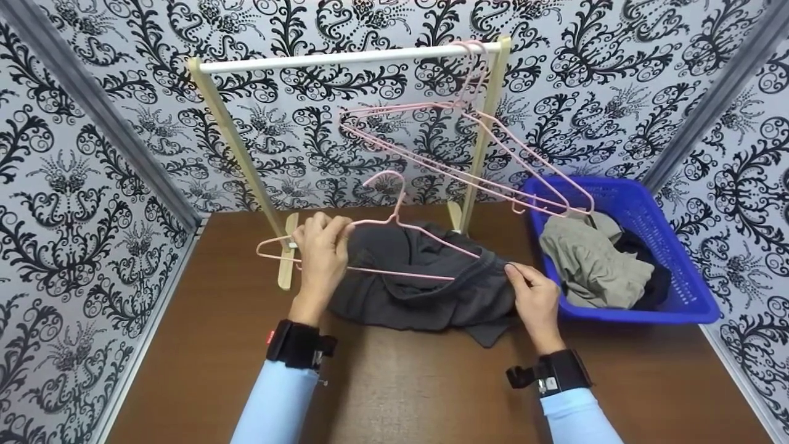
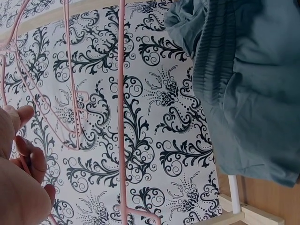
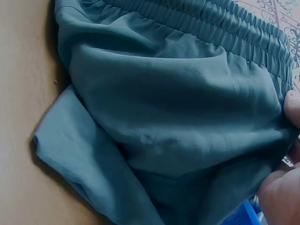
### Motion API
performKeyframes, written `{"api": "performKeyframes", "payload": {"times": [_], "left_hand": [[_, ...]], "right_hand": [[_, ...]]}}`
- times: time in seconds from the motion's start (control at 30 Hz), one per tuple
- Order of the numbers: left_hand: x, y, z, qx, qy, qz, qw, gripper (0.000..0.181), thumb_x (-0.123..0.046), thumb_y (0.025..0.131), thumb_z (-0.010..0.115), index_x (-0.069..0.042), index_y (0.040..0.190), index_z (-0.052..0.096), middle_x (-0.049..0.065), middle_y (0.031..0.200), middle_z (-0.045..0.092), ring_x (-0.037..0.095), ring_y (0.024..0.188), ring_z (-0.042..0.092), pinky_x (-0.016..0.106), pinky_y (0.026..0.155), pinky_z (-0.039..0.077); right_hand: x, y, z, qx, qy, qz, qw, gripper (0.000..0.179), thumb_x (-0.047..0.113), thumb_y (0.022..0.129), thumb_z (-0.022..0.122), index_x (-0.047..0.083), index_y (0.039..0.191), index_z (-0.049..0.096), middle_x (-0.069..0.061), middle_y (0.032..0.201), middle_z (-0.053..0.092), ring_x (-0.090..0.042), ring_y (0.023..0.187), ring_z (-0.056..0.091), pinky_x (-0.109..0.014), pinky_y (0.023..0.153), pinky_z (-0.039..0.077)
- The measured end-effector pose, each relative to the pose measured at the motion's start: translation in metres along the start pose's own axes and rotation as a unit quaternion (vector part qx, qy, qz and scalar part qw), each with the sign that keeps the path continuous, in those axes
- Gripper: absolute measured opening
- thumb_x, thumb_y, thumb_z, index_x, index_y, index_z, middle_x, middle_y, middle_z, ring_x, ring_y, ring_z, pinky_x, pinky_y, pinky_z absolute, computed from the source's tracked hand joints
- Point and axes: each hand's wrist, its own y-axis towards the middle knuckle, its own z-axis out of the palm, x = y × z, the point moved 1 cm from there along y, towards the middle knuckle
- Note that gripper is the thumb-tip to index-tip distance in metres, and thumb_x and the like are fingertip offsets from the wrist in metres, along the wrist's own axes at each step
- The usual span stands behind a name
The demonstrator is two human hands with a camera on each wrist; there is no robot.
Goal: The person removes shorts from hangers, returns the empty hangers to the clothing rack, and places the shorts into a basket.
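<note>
A pink wire hanger [image 1: 399, 208] is held by my left hand [image 1: 322, 250], whose fingers grip its left shoulder. The hanger's right end lies inside the waist opening of dark grey shorts [image 1: 425, 311], hidden by the cloth. My right hand [image 1: 535, 299] pinches the right edge of the shorts' waistband. In the right wrist view the gathered elastic waistband [image 3: 197, 26] runs along the top of the cloth. The left wrist view shows the hanger's straight lower bar [image 2: 121, 117] to the left of the shorts [image 2: 262, 108].
Behind the hands stands a wooden rack with a white rod [image 1: 345, 58]. Two pink hangers [image 1: 459, 105] hang at its right end. A blue basket [image 1: 666, 316] at the right holds crumpled beige and dark clothes [image 1: 592, 265]. Patterned walls border the brown table [image 1: 382, 401].
</note>
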Motion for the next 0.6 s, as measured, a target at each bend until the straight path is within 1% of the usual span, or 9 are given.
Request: {"api": "performKeyframes", "payload": {"times": [0.07,0.13,0.17,0.27,0.33,0.4,0.6], "left_hand": [[0.0,0.0,-0.002,-0.001,0.0,0.001,1.0,0.014,-0.02,0.094,0.069,-0.007,0.089,0.071,0.009,0.078,0.049,0.034,0.079,0.048,0.057,0.089,0.03],[0.0,0.001,-0.004,-0.001,0.001,0.002,1.0,0.014,-0.02,0.094,0.069,-0.008,0.089,0.071,0.009,0.078,0.049,0.034,0.079,0.048,0.058,0.088,0.03],[0.0,0.001,-0.005,-0.001,0.002,0.001,1.0,0.015,-0.022,0.094,0.068,-0.008,0.089,0.071,0.009,0.078,0.049,0.034,0.079,0.048,0.058,0.087,0.03],[0.001,0.001,-0.006,-0.003,0.003,0.001,1.0,0.013,-0.021,0.093,0.07,-0.009,0.088,0.071,0.009,0.079,0.049,0.033,0.079,0.049,0.059,0.085,0.029],[0.001,0.001,-0.006,-0.007,0.005,0.004,1.0,0.012,-0.019,0.092,0.07,-0.008,0.088,0.071,0.009,0.079,0.049,0.033,0.078,0.049,0.058,0.085,0.03],[0.001,0.001,-0.007,-0.011,0.005,0.004,0.9999,0.01,-0.018,0.091,0.071,-0.008,0.089,0.071,0.009,0.079,0.049,0.033,0.079,0.049,0.058,0.084,0.03],[0.002,0.002,-0.008,-0.021,0.003,0.007,0.9997,0.006,-0.013,0.089,0.074,-0.008,0.088,0.07,0.008,0.077,0.047,0.032,0.078,0.047,0.058,0.082,0.029]], "right_hand": [[-0.002,-0.001,-0.001,0.001,-0.015,0.009,0.9998,0.007,-0.003,0.09,0.075,-0.007,0.094,0.079,-0.021,0.092,0.077,0.009,0.085,0.064,-0.006,0.081,0.046],[-0.008,-0.001,-0.002,0.003,-0.03,0.016,0.9994,0.008,0.001,0.091,0.076,-0.004,0.095,0.081,-0.018,0.094,0.078,0.005,0.088,0.067,-0.006,0.081,0.045],[-0.015,-0.001,-0.001,0.004,-0.04,0.022,0.9989,0.009,0.004,0.091,0.077,-0.002,0.096,0.081,-0.016,0.095,0.079,0.001,0.089,0.068,-0.006,0.082,0.045],[-0.018,-0.003,-0.001,0.001,-0.069,0.037,0.9969,0.01,0.007,0.091,0.078,-0.001,0.097,0.082,-0.014,0.097,0.079,-0.013,0.092,0.072,-0.005,0.082,0.044],[-0.019,-0.003,-0.001,0.0,-0.074,0.043,0.9963,0.011,0.007,0.091,0.078,-0.001,0.097,0.081,-0.015,0.097,0.079,-0.023,0.093,0.073,-0.005,0.082,0.044],[-0.02,-0.005,-0.001,-0.002,-0.078,0.05,0.9957,0.011,0.007,0.091,0.077,-0.002,0.097,0.081,-0.016,0.097,0.079,-0.028,0.093,0.073,-0.005,0.081,0.043],[-0.022,-0.007,-0.002,-0.007,-0.083,0.063,0.9945,0.012,0.007,0.093,0.076,-0.003,0.098,0.081,-0.019,0.097,0.078,-0.037,0.095,0.073,-0.006,0.08,0.042]]}}
